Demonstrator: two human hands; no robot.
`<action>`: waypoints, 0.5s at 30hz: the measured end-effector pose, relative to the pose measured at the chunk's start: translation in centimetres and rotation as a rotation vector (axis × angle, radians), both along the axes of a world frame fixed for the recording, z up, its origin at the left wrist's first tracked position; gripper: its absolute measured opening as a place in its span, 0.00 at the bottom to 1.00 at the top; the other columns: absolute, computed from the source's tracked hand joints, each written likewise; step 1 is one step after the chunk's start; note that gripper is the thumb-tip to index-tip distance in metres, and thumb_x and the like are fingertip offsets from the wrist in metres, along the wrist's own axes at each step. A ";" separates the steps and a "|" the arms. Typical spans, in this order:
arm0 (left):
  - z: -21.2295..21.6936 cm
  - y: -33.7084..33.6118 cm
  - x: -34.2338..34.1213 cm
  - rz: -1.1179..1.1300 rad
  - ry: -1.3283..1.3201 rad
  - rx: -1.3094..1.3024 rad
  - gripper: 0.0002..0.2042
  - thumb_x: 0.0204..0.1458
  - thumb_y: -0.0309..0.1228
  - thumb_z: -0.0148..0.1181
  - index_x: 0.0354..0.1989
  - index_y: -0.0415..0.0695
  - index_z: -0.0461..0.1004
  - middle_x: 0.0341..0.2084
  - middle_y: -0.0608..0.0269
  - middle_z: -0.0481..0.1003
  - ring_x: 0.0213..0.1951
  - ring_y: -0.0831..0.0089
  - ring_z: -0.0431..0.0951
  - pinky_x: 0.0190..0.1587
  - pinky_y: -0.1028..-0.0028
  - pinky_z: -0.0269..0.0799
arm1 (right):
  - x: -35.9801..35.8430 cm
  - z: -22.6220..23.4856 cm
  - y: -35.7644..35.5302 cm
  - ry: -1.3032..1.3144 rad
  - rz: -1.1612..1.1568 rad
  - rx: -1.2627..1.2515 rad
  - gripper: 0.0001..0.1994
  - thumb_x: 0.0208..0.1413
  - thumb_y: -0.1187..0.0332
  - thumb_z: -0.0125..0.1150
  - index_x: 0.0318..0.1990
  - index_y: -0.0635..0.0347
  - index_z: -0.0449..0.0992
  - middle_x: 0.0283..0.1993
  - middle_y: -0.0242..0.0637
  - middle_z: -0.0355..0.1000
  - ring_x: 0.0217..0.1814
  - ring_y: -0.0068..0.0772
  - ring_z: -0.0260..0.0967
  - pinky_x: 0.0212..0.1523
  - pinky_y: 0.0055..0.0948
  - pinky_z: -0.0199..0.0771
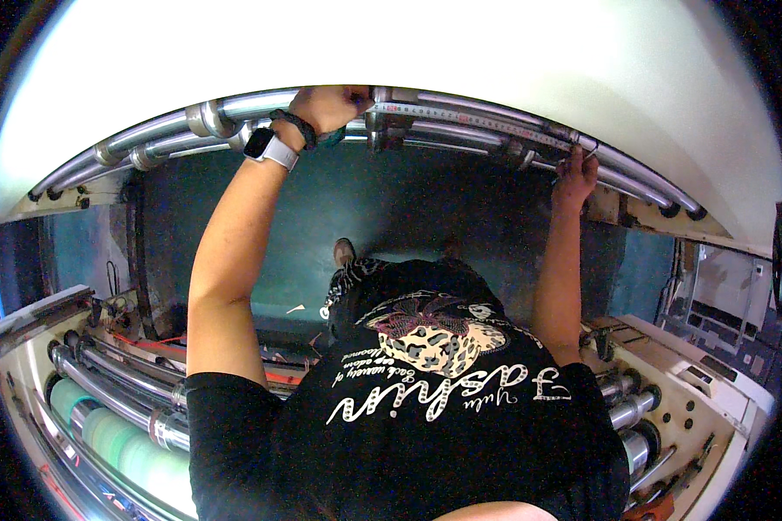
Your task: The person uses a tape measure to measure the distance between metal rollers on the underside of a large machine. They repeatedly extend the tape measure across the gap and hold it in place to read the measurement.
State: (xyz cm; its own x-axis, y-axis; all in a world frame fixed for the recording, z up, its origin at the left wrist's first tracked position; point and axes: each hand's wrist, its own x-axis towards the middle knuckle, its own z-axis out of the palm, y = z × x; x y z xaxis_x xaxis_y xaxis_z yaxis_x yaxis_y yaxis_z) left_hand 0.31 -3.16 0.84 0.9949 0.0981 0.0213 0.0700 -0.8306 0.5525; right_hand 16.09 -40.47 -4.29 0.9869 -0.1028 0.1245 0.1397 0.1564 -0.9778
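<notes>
A measuring tape (473, 119) with a pale printed blade is stretched along the metal shafts, from one hand to the other. My left hand (326, 108) is closed at the tape's left end, beside a metal collar on the shaft; its fingertips are partly hidden. Something dark teal (332, 137) shows beneath that hand, its kind unclear. My right hand (575, 181) reaches up to the tape's right end, with the fingers pinched together there. The upper steel shaft (265, 105) carries ring-shaped collars (205, 119), and a second shaft runs just below it.
A large white machine surface (391, 39) rises beyond the shafts. Behind my body stands another machine with steel rollers (122, 382) and a pale green roll (126, 447). Its cream side frame (686, 382) is at the lower right. My shoe (345, 252) rests on the dark green floor (261, 226).
</notes>
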 end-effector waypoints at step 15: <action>-7.5 -1.5 -9.2 -0.176 0.346 0.136 0.08 0.41 0.33 0.52 0.25 0.42 0.72 0.23 0.51 0.72 0.29 0.53 0.72 0.31 0.61 0.66 | 0.5 2.7 -5.2 -0.243 0.530 -1.134 0.13 0.52 0.61 0.50 0.37 0.62 0.71 0.36 0.45 0.69 0.38 0.45 0.67 0.41 0.33 0.66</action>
State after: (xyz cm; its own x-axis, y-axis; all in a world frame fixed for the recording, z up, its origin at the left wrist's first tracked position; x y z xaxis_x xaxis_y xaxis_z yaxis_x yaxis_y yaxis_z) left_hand -8.92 -4.68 -6.65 0.9472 -0.0546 -0.3161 0.0830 -0.9102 0.4058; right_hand 16.58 -45.69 -1.63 0.8137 0.5776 0.0660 0.5101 -0.6549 -0.5576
